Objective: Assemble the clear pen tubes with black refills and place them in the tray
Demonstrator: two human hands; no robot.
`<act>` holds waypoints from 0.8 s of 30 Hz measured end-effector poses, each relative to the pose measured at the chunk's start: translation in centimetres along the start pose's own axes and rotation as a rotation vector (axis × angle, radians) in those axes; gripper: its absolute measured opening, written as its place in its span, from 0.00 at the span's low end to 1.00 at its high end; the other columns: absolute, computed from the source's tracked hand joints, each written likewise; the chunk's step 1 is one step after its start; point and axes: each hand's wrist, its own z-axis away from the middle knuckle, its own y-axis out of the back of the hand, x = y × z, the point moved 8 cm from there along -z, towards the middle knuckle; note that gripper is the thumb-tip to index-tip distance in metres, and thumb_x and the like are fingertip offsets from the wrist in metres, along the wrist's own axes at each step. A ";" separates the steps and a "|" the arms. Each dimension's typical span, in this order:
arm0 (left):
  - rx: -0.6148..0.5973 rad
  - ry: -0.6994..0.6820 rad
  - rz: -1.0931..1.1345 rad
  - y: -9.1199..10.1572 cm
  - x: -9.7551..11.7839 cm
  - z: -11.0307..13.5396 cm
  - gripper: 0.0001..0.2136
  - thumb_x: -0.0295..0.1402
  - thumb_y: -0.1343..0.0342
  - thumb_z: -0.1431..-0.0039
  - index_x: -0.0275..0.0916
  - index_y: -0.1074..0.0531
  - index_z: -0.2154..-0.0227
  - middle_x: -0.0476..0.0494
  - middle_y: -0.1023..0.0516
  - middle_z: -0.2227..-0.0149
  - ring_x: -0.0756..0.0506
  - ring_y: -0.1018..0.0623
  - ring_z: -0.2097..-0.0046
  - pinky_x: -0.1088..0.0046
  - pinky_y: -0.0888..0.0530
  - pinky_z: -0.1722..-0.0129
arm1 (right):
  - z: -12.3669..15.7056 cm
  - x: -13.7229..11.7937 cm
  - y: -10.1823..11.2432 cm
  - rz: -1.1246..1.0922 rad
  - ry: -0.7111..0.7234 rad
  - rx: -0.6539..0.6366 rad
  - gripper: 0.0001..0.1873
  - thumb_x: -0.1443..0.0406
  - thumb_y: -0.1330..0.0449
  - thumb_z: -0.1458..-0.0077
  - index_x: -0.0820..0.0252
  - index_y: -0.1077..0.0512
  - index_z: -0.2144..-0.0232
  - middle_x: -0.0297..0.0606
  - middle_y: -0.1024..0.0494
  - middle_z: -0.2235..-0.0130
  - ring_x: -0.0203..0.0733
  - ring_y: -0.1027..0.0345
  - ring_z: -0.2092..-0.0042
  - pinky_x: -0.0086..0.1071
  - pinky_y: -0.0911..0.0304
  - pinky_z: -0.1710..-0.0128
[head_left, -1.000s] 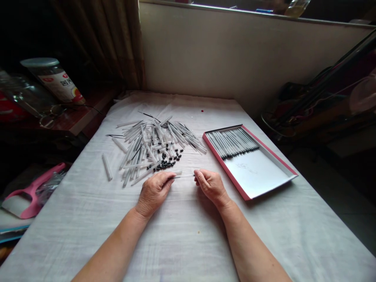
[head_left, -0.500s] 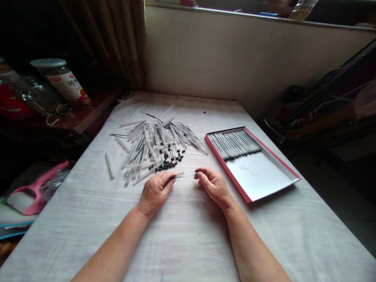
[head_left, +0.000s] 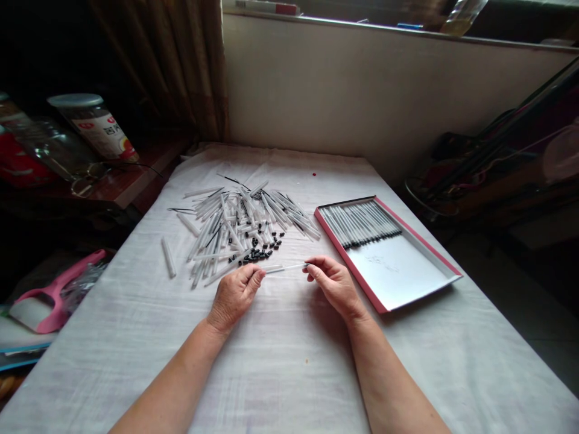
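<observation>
My left hand (head_left: 235, 296) is closed, pinching a translucent pen barrel (head_left: 272, 267) whose end sticks out to the right. A thin pale pen refill (head_left: 295, 266) spans the gap between my hands. Its right end, dark at the tip, is pinched between the thumb and forefinger of my right hand (head_left: 332, 283). Whether the refill's left end sits inside a barrel is too small to tell. Just beyond my hands lies a loose pile of translucent pen barrels (head_left: 210, 241), with thin dark refills among them and small black plugs (head_left: 260, 252) along its near side.
A shallow pink-edged box (head_left: 357, 280) stands at the right, with a row of pens (head_left: 362, 222) inside. One stray barrel (head_left: 168, 257) lies left of the pile. A pink-handled tool (head_left: 58, 292) and a lidded jar (head_left: 97, 126) are off the table's left side.
My right hand has shifted slightly right with the refill's end, and more of the pale rod shows between the hands. My left hand has drawn slightly left. The pile and box look unchanged.
</observation>
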 end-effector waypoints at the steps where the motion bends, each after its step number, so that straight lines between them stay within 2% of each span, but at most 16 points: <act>1: 0.015 0.018 0.024 0.1 -0.2 0.0 0.13 0.42 0.50 0.38 0.40 0.26 0.70 0.48 0.23 0.75 0.48 0.24 0.73 0.75 0.29 0.70 | 0.0 0.1 -0.1 0.001 -0.005 -0.002 0.16 0.53 0.34 0.55 0.58 0.24 0.70 0.36 0.21 0.73 0.38 0.31 0.74 0.34 0.33 0.70; 4: 0.048 0.057 0.082 0.2 -0.5 0.0 0.10 0.41 0.45 0.43 0.40 0.27 0.64 0.46 0.21 0.68 0.49 0.24 0.71 0.75 0.28 0.69 | 0.0 0.3 -0.1 0.000 -0.013 0.002 0.16 0.53 0.33 0.55 0.58 0.24 0.70 0.37 0.21 0.73 0.37 0.31 0.73 0.34 0.33 0.70; 7: 0.022 0.067 0.070 0.1 -0.4 0.0 0.15 0.42 0.43 0.44 0.40 0.27 0.58 0.46 0.20 0.66 0.50 0.24 0.73 0.75 0.28 0.69 | 0.0 0.3 -0.1 -0.012 -0.011 0.004 0.15 0.54 0.34 0.55 0.58 0.24 0.69 0.37 0.20 0.72 0.37 0.31 0.73 0.33 0.33 0.70; 9: -0.012 0.053 0.043 0.0 -0.2 0.0 0.14 0.44 0.48 0.41 0.39 0.26 0.62 0.48 0.22 0.71 0.50 0.25 0.74 0.75 0.29 0.70 | 0.1 0.3 -0.1 -0.022 -0.007 0.005 0.14 0.55 0.34 0.54 0.58 0.24 0.69 0.37 0.20 0.72 0.37 0.31 0.73 0.33 0.33 0.69; 11: -0.032 0.038 0.021 0.0 -0.1 0.0 0.17 0.44 0.53 0.37 0.39 0.27 0.73 0.50 0.26 0.78 0.50 0.27 0.76 0.76 0.31 0.72 | 0.1 0.3 -0.1 -0.022 -0.007 0.002 0.14 0.55 0.34 0.54 0.58 0.24 0.69 0.37 0.20 0.72 0.37 0.31 0.73 0.33 0.33 0.69; 13: -0.021 0.035 0.022 0.1 -0.1 0.0 0.18 0.43 0.54 0.36 0.39 0.29 0.77 0.51 0.28 0.80 0.50 0.28 0.76 0.76 0.32 0.72 | 0.1 0.3 -0.2 -0.019 -0.012 -0.002 0.14 0.54 0.34 0.54 0.58 0.24 0.69 0.37 0.20 0.72 0.38 0.31 0.73 0.34 0.33 0.70; 16: 0.038 0.065 0.065 0.3 -0.5 0.0 0.12 0.42 0.47 0.41 0.39 0.26 0.69 0.49 0.23 0.73 0.50 0.26 0.73 0.76 0.30 0.70 | 0.1 0.2 -0.3 -0.025 -0.016 0.000 0.15 0.54 0.33 0.55 0.58 0.24 0.70 0.37 0.21 0.72 0.38 0.31 0.73 0.34 0.34 0.70; 18: 0.058 0.080 0.084 0.4 -0.8 0.0 0.12 0.42 0.44 0.43 0.39 0.26 0.62 0.46 0.21 0.67 0.49 0.25 0.71 0.76 0.29 0.69 | 0.1 0.1 -0.2 -0.032 -0.018 0.009 0.15 0.54 0.33 0.55 0.58 0.24 0.69 0.37 0.21 0.72 0.38 0.31 0.73 0.33 0.34 0.71; 20: 0.035 0.065 0.080 0.3 -0.7 -0.1 0.14 0.43 0.45 0.43 0.40 0.25 0.60 0.46 0.21 0.66 0.49 0.25 0.71 0.75 0.28 0.69 | 0.2 0.2 -0.1 -0.041 -0.022 0.017 0.14 0.55 0.33 0.55 0.57 0.24 0.69 0.37 0.21 0.72 0.38 0.32 0.73 0.33 0.35 0.71; 24: -0.069 0.009 0.046 -0.3 -0.2 0.0 0.19 0.44 0.53 0.36 0.38 0.26 0.76 0.49 0.27 0.79 0.49 0.27 0.75 0.75 0.31 0.71 | 0.1 0.3 0.0 -0.072 -0.020 0.024 0.14 0.55 0.33 0.55 0.57 0.24 0.69 0.36 0.21 0.72 0.37 0.32 0.73 0.32 0.35 0.71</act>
